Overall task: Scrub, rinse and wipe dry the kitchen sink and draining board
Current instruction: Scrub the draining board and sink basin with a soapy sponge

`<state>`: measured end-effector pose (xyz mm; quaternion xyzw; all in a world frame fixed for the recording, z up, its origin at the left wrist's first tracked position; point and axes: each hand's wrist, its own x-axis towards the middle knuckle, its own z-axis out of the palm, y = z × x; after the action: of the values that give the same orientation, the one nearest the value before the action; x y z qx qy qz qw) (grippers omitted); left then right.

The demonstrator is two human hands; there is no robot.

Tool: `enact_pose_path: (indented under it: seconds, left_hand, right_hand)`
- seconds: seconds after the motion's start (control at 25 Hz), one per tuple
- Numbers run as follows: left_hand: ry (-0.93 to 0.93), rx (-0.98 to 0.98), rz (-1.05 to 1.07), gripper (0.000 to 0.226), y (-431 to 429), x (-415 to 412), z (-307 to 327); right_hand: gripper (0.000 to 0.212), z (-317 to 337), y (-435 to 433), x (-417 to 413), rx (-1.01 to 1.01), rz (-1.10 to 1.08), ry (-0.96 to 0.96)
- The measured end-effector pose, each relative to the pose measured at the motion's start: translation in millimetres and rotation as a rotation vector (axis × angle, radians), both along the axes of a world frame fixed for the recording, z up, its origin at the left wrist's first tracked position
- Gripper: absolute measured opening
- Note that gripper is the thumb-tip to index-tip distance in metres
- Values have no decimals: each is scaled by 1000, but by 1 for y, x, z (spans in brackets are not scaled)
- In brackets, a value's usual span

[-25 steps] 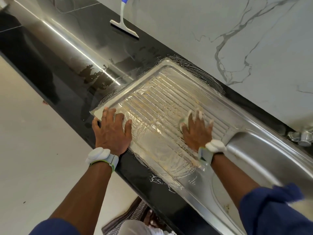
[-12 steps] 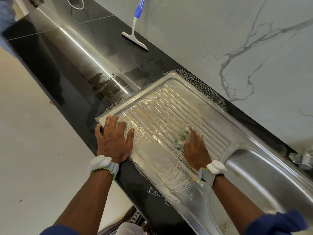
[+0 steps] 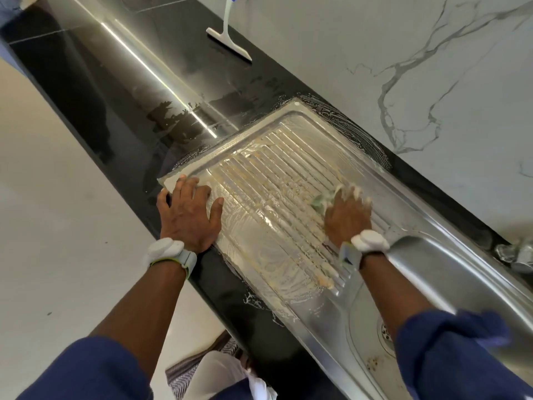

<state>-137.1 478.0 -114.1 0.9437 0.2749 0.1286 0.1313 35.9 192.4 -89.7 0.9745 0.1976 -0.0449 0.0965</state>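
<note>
Left hand (image 3: 189, 217) flat on soapy draining board (image 3: 288, 157), right hand (image 3: 347, 216) pressing apparently green sponge (image 3: 320, 201)

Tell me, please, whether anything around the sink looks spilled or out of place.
Soapy foam lies past the rim of the draining board onto the black worktop, at the far corner by the wall and along the front edge. Brownish specks also sit near the sink drain.

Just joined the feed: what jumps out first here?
The soapy ribbed draining board fills the centre, smeared with yellowish suds. The right hand presses a green sponge onto its ribs; the left hand rests flat on its front corner. A squeegee leans against the wall behind.
</note>
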Motion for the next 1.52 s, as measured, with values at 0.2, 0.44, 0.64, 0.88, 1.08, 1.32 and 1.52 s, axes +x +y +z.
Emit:
enact_pose_path:
  seconds: [0.2, 0.44, 0.64, 0.88, 1.08, 1.32, 1.52]
  left_hand:
    - [-1, -13, 4, 41, 3, 3, 2]
    - [-15, -5, -1, 48, 4, 3, 1]
    - [-11, 1, -9, 48, 3, 3, 2]
    - [-12, 32, -12, 46, 4, 2, 0]
    - [-3, 37, -13, 47, 5, 3, -3]
    - [-5, 22, -12, 48, 7, 5, 2]
    - [10, 7, -16, 49, 4, 3, 3]
  right_hand:
    - [46, -5, 30, -19, 118, 164, -37]
    - [62, -9, 12, 7, 217, -38, 92]
    - [58, -1, 33, 14, 302, 195, 235]
    - [56, -2, -2, 71, 273, 93, 146]
    - [72, -2, -12, 97, 150, 477, 264]
    - [73, -15, -50, 46, 196, 180, 203]
    - [69, 10, -103, 56, 249, 183, 147]
